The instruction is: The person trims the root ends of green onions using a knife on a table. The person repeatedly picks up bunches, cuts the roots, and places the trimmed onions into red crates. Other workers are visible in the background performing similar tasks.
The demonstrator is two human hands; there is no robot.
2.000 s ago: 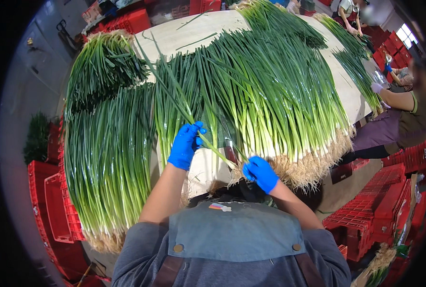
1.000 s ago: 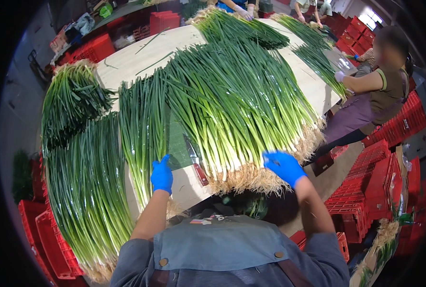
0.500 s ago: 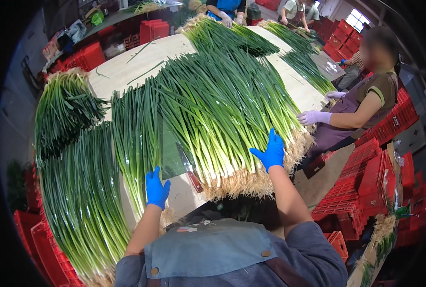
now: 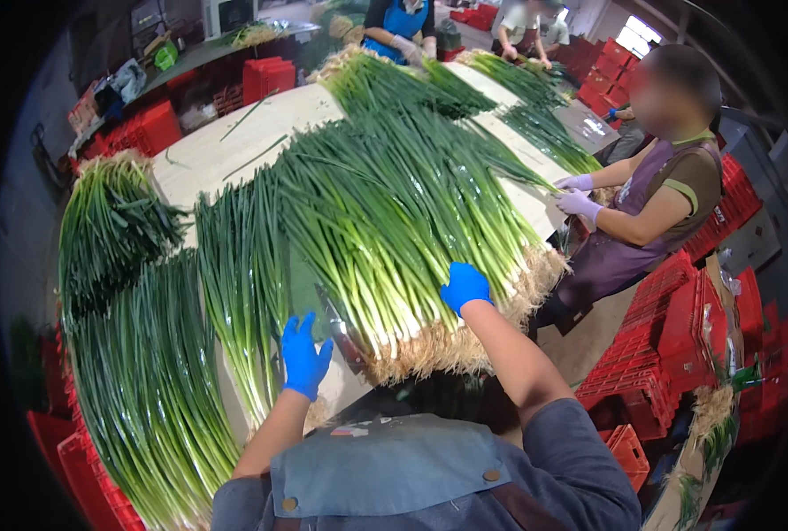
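Left hand [image 4: 304, 358], right hand [image 4: 465, 288]: bright blue gloves [image 4: 303, 372], ending at wrists. Forearms [image 4: 519, 365] bare. Short sleeves [image 4: 580, 456], dark grey-blue. Bib [image 4: 389, 478] faded blue-grey; round brass-toned snaps [image 4: 289, 504], two; dark brown strap [image 4: 519, 504]; small red-and-pale marking [image 4: 349, 431].

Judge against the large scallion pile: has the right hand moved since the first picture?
Yes: the right hand has moved right and forward, from the near left corner of the large scallion pile to over its pale stalks.
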